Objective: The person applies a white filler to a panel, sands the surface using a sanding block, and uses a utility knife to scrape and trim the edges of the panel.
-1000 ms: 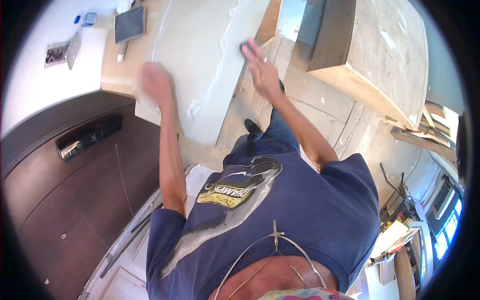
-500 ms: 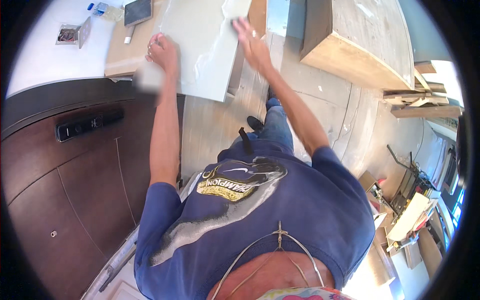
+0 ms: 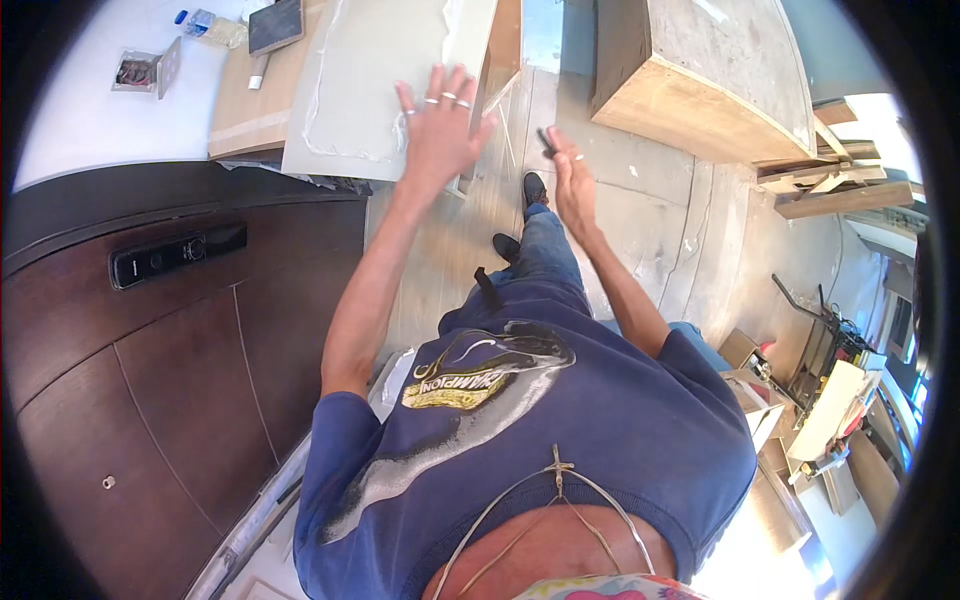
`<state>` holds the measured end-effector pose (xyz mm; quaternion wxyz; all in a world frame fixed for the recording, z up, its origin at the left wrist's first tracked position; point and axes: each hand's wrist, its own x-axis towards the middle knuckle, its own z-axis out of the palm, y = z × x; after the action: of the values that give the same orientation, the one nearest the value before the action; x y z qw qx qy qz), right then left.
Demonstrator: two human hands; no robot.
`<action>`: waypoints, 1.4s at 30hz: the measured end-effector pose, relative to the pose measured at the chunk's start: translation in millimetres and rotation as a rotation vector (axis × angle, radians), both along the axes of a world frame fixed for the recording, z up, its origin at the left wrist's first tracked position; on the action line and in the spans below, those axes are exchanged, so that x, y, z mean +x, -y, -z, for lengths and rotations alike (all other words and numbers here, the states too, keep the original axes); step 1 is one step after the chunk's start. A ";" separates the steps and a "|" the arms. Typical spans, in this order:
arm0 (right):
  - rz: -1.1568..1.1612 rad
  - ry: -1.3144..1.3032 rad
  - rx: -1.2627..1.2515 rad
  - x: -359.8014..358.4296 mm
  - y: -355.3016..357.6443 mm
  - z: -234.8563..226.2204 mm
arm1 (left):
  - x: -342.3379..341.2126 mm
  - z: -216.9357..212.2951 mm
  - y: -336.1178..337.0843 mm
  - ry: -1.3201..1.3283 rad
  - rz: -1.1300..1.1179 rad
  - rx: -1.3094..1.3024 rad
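A pale grey-green panel (image 3: 365,85) with uneven white smears along its edges lies at the top, over a wooden surface. My left hand (image 3: 440,135) reaches across the panel's near right part, palm down, fingers spread and wearing rings. I cannot tell whether it presses on the panel. Off the panel's right side, above the floor, my right hand (image 3: 573,185) is closed around a small dark object (image 3: 546,142). Only the dark end of that object shows past the fingers.
A large wooden box (image 3: 720,100) stands at the upper right, beside stacked wood strips (image 3: 840,185). A dark brown door (image 3: 130,370) with a black lock plate (image 3: 180,255) fills the left. A dark block (image 3: 275,25) and a clear bottle (image 3: 215,28) are at the upper left. Clutter (image 3: 820,430) lies lower right.
My left hand has moved right, from the panel's left side, and its fingers have spread. My right hand has come away from the right edge, nearer my body. The panel sits further left.
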<state>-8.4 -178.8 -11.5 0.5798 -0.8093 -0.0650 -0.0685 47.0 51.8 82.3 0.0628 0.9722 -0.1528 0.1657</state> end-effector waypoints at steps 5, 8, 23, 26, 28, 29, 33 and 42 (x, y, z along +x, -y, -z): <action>0.068 -0.039 0.012 27.2 11.4 -16.5 | -33.1 14.7 13.0 -0.185 0.013 0.166; 0.095 -0.032 0.041 22.4 7.2 -16.4 | -58.1 16.5 11.4 -0.220 0.107 0.065; -0.049 -0.081 0.097 18.8 -23.7 -33.1 | -153.3 3.8 -8.1 -0.106 -0.097 -0.244; -0.103 -0.074 0.087 21.9 -36.0 -36.4 | -166.2 12.8 -11.6 -0.152 -0.007 -0.221; -0.132 -0.056 0.053 20.8 -41.0 -35.7 | -178.6 25.2 -18.5 -0.190 0.104 -0.196; -0.137 -0.058 0.065 19.0 -43.8 -34.3 | -184.0 31.4 -22.0 -0.209 0.160 -0.184; -0.153 -0.080 0.082 12.4 -52.6 -32.0 | -186.1 37.4 -24.2 -0.063 0.024 -0.278; -0.161 -0.096 0.075 9.5 -53.9 -31.0 | -115.8 40.8 -26.0 0.122 -0.169 -0.342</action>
<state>1.1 -124.9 19.5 0.6158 -0.7815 -0.0993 0.0146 -68.8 77.8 41.4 0.2035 0.9450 -0.0440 0.2523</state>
